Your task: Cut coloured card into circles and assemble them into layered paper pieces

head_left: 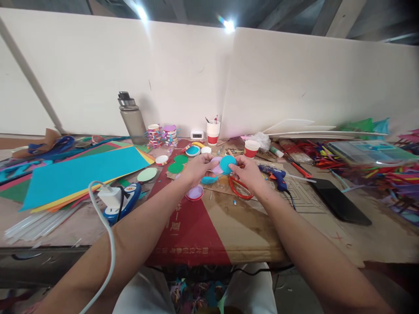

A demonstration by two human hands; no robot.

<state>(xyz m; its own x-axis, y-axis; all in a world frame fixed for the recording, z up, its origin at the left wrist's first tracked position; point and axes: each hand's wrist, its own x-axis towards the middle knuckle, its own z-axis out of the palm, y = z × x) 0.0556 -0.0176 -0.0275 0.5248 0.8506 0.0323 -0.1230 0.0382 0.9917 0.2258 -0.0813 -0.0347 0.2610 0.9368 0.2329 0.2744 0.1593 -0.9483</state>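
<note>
While two small stacks (162,136) of layered, many-coloured pieces stand upright at the back of the counter (75,234), we see both hands at work over the cardboard (252,224) in the middle. The left hand (200,169) has its grip closed on a piece of lilac paper (216,166); the right hand (246,171) pinches a blue disc (227,165) between thumb and fingers. The disc overlaps the lilac paper in our view, yet we cannot tell whether the two touch or are glued. We judge the work to be partway along: the two stacks look built up, and a red-rimmed round piece (195,192) with a lilac face lies near the left forearm, apparently already faced. Green discs (177,165), a pale green disc (147,175) and a white ring (161,160) lie loose to the left, seemingly left to be used. Beside the right forearm we note a blue glue gun (279,178), untouched, near a paper cup (252,148); farther left, large coloured sheets (87,175) lie in a pile, the uppermost blue.
</note>
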